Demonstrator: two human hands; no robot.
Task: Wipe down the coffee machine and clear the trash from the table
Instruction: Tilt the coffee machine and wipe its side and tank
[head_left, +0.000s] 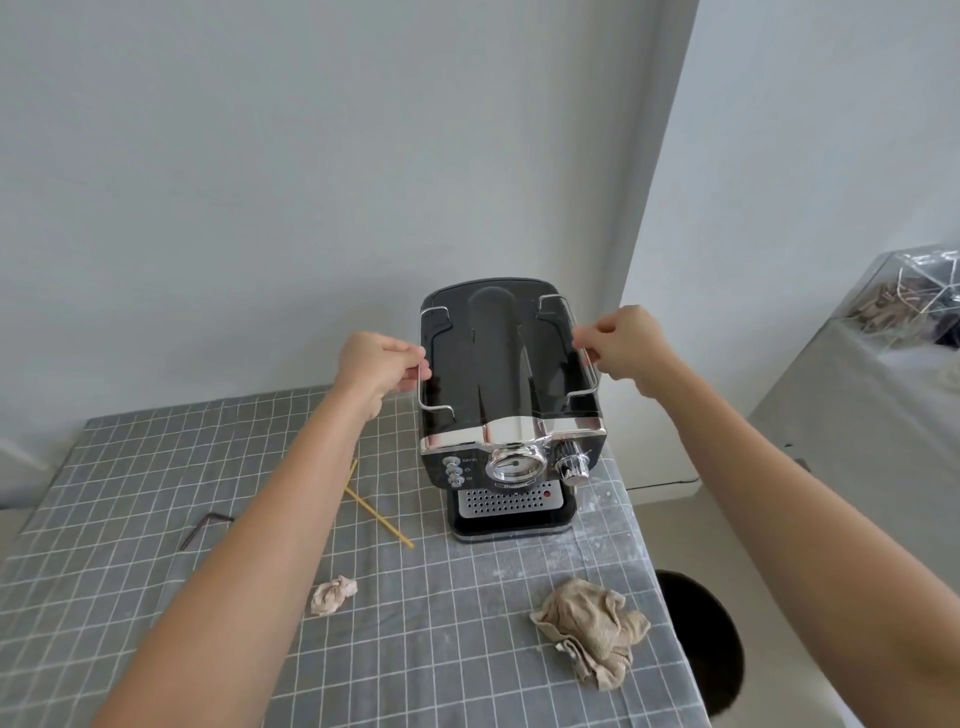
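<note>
A black coffee machine (511, 395) stands on a table with a grey checked cloth (156, 467), near the far right corner, close to the white wall (311, 156); its front faces the person, with a shiny silver band, a round dial in the middle, a silver knob on the right, small buttons on the left and a drip tray with holes at the bottom.

A thin wire rail (584, 358) runs along each side of the machine's top. The left hand (382, 366) has its fingers closed on the left rail; the right hand (626, 348) has its fingers pinched on the right rail; both arms reach out bare from the bottom of the view.

On the cloth in front of the machine lies a crumpled beige rag (595, 631), near the right edge of the table; a small scrunched ball of paper (332, 595) lies to the left of it, well apart from the rag. Two thin yellow sticks (379, 514) lie crossed just left of the machine, partly hidden by the left arm; a bent black straw (202, 527) lies further left. White powdery marks show on the cloth at the right of the machine.

A dark round bin (701, 639) sits on the floor just past the table's right edge; far right stands another covered table with a clear bag of scraps (904, 296) on it.
</note>
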